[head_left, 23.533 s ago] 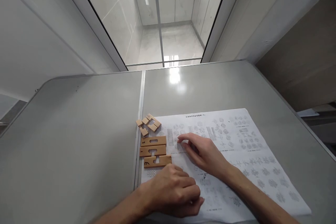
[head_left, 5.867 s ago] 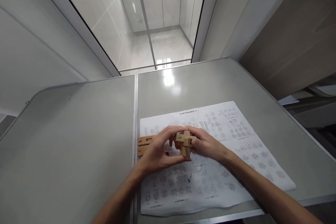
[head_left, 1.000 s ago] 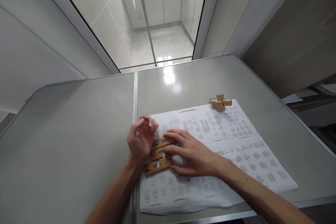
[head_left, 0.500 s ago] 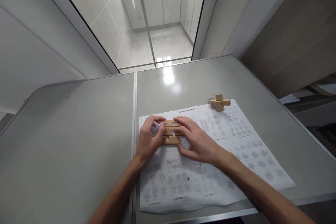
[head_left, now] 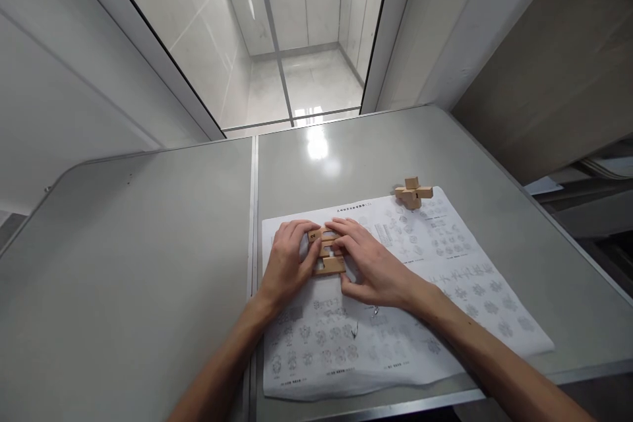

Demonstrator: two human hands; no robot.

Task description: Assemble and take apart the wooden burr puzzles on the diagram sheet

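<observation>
Three notched wooden puzzle pieces [head_left: 333, 265] lie side by side on a printed paper sheet [head_left: 395, 336], and a dark "2" shows on the far one. From the left, my left hand [head_left: 289, 260] curls its fingers and thumb onto their ends. My right hand [head_left: 370, 264] bends around their right ends, with fingertips over the far and middle pieces and the thumb by the near one. Parts of the pieces are hidden under my fingers. Farther off to the right, a cross-shaped wooden assembly [head_left: 413, 194] stands at the sheet's top edge.
Rows of small line drawings cover the sheet, which lies on a grey-green table [head_left: 148, 264]. A metal seam [head_left: 253, 191] runs along the table just left of the paper. Beyond the far edge is a framed glass panel [head_left: 316, 79].
The row of wooden pieces has shifted slightly to the right, and the far piece's left end has turned a little, baring more of the "2". My left thumb has moved right.
</observation>
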